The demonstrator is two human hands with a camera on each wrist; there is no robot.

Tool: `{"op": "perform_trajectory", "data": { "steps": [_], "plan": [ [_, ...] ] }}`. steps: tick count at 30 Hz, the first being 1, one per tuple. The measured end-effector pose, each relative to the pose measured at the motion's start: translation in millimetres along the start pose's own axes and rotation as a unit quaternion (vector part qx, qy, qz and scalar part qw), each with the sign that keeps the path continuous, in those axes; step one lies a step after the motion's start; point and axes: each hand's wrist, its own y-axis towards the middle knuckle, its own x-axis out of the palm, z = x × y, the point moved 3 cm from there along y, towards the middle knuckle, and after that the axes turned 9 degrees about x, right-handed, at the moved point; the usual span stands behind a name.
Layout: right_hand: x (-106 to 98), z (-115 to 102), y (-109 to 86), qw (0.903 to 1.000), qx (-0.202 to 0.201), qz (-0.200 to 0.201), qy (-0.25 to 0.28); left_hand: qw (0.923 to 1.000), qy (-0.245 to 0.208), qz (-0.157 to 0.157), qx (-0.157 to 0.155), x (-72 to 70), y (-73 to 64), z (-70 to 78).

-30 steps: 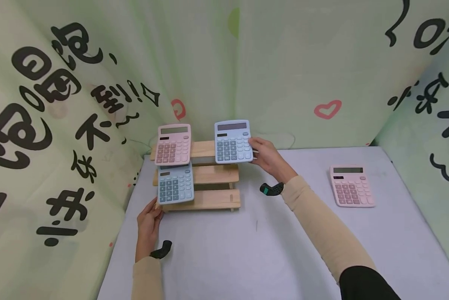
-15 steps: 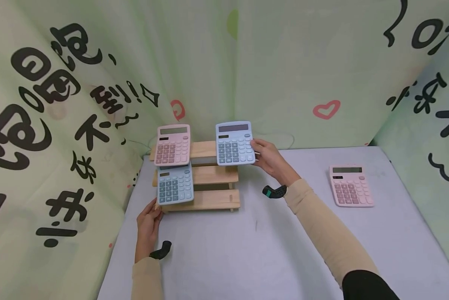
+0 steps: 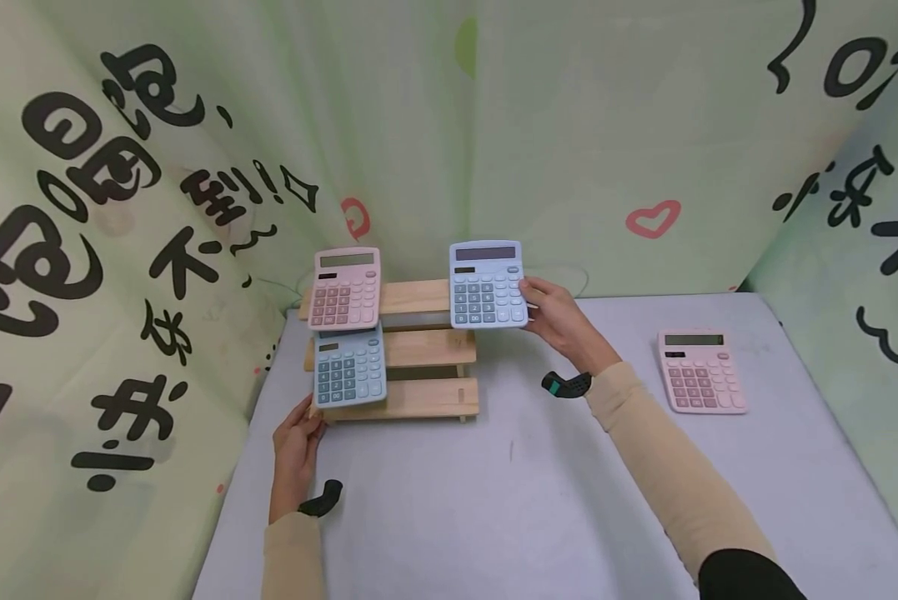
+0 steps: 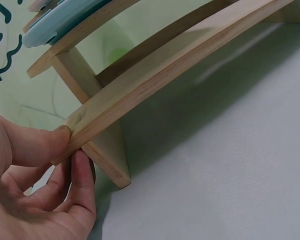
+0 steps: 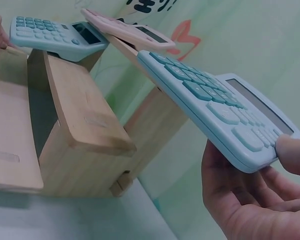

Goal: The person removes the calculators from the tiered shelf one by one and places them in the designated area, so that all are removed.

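Note:
My right hand [image 3: 564,321] pinches a light blue calculator [image 3: 489,283] by its right edge, thumb on the face and fingers beneath. It is at the right end of the top plank of a stepped wooden rack [image 3: 433,400]; whether it touches the plank I cannot tell. With thumb above and fingers below, my left hand [image 4: 45,170] grips the left corner of the lowest plank. A pink calculator [image 3: 346,287] leans at the rack's top left. Below it another blue calculator [image 3: 349,367] rests on the lower steps, its top edge hidden behind the pink one.
A second pink calculator [image 3: 702,372] lies flat on the right part of the white table [image 3: 449,517]. Pale green curtains [image 3: 554,150] with black lettering and red hearts enclose the back and sides.
My right hand has shifted right with the blue calculator, which overhangs the rack's right end more than before. The left hand and the other calculators have stayed put.

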Motion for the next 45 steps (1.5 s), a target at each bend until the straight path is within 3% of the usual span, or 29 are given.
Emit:
{"op": "perform_trajectory", "data": {
  "steps": [18,45],
  "plan": [
    [-35.4,18.4,-14.7,0.9998,-0.003,0.0,0.018,1.0,0.0,-0.005,0.0,-0.1,-1.3,1.9],
    [-94.5,59.2,-46.8,0.9987,0.033,0.027,-0.029,0.9999,-0.01,-0.001,0.007,-0.9,1.0,-3.8]
  ]
}}
